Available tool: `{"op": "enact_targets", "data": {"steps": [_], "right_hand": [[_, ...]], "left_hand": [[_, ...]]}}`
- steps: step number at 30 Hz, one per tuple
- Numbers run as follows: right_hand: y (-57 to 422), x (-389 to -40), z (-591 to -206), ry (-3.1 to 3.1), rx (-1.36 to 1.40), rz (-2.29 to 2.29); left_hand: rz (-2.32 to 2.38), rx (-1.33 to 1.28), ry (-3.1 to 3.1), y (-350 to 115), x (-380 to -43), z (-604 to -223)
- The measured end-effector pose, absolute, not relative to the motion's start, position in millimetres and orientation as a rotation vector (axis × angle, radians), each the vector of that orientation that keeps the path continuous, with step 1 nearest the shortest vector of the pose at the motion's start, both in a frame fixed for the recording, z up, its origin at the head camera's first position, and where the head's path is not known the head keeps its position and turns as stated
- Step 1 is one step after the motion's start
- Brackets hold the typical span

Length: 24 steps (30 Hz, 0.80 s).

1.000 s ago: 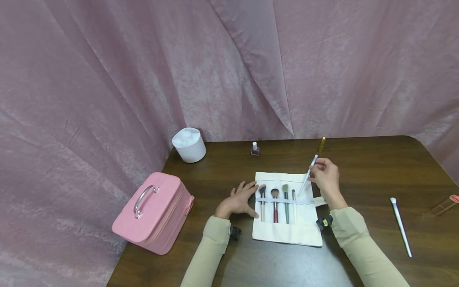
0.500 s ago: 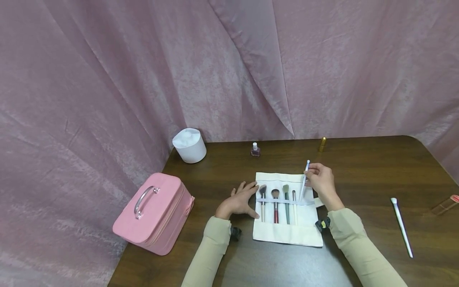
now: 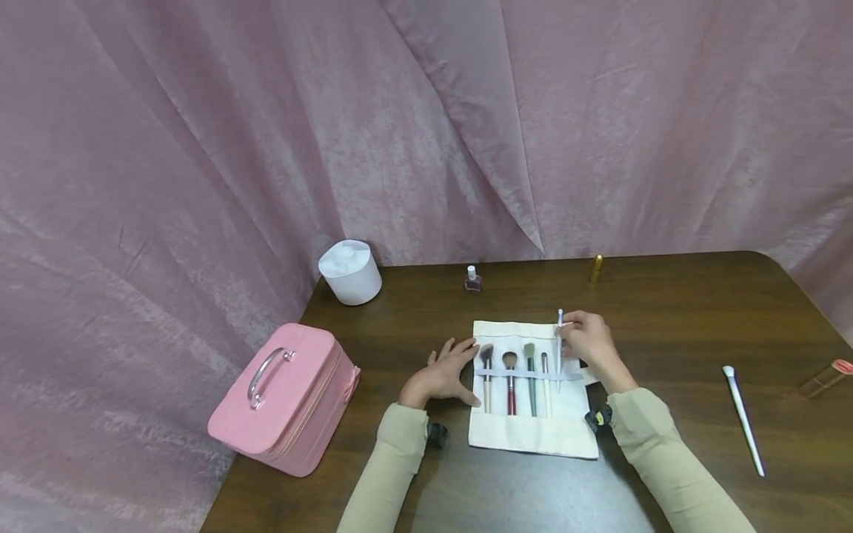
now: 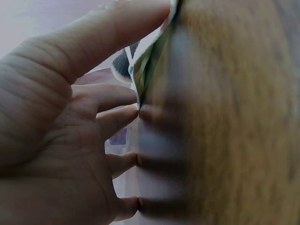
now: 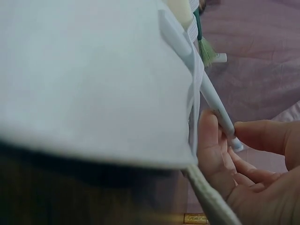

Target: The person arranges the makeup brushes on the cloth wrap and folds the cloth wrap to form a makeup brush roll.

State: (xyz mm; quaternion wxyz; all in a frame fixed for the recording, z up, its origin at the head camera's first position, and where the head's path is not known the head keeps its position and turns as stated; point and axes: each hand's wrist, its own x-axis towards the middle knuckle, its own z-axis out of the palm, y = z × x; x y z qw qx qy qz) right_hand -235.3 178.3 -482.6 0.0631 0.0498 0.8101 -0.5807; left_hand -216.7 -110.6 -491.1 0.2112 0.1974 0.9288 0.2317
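A cream fabric brush roll (image 3: 566,438) lies unfolded on the table. Under its elastic band (image 3: 498,372) sit several makeup brushes, among them a red-handled brush (image 3: 511,385) and a green brush (image 3: 532,374). My right hand (image 3: 589,342) pinches a slim white makeup brush (image 3: 560,348) near its upper end, between thumb and fingers. In the right wrist view the handle of this white brush (image 5: 213,96) runs behind the band, lying along the cloth. With fingers spread, my left hand (image 3: 443,374) rests at the roll's left edge, thumb and fingertips touching the cloth.
A pink case (image 3: 286,400) stands at left, with a white tissue roll (image 3: 351,274) behind it. Nail polish (image 3: 472,280) and a gold tube (image 3: 596,269) stand at the back. Another white brush (image 3: 743,418) and a lipstick-like tube (image 3: 826,377) lie at right.
My right hand has moved left and slightly toward me. The white brush has swung from a slant to nearly straight, and its handle has slid down under the band. My left hand stays put.
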Motion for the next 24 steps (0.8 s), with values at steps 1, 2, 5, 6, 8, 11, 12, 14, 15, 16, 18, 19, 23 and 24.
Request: {"op": "enact_targets", "data": {"steps": [1,2,5,6,8,11,12,14,15,16,18,19,23,24], "right_hand": [[178.1,-235.2,-482.3,2.445,0.145,-1.750],[178.1,-234.9,-481.9,2.446,0.137,-1.742],[178.0,-234.8,-482.0,2.452,0.130,-1.724],[178.2,-234.9,-482.4,2.455,0.130,-1.717],[178.3,-234.9,-482.3,2.458,0.136,-1.705],[178.3,-234.4,-483.1,2.461,0.146,-1.687],[178.2,-234.2,-483.5,2.464,0.147,-1.681],[178.4,-233.2,-483.7,2.466,0.146,-1.663],[178.2,-233.1,-483.9,2.466,0.149,-1.657],[177.9,-232.8,-483.7,2.464,0.153,-1.652],[177.8,-232.3,-483.2,2.463,0.160,-1.641],[177.7,-232.0,-482.6,2.467,0.158,-1.632],[177.9,-231.4,-480.2,2.522,0.172,-1.575],[178.2,-230.9,-479.4,2.544,0.175,-1.550]], "left_hand": [[0.646,0.548,2.580,-110.8,-216.8,-491.0],[0.648,0.548,2.579,-110.9,-216.9,-490.9],[0.647,0.548,2.580,-110.7,-216.8,-490.6],[0.643,0.548,2.581,-110.5,-216.9,-490.6],[0.640,0.546,2.583,-110.0,-217.0,-490.4],[0.634,0.542,2.585,-109.4,-216.9,-490.7],[0.634,0.540,2.584,-109.2,-216.9,-490.7],[0.635,0.538,2.585,-109.2,-217.0,-491.0],[0.633,0.537,2.585,-109.3,-217.1,-491.1],[0.635,0.536,2.584,-109.4,-217.2,-491.1],[0.638,0.537,2.582,-109.7,-217.2,-491.0],[0.641,0.538,2.581,-109.9,-217.3,-490.9],[0.658,0.553,2.576,-110.3,-216.7,-489.7],[0.660,0.558,2.575,-110.4,-216.4,-489.5]]}}
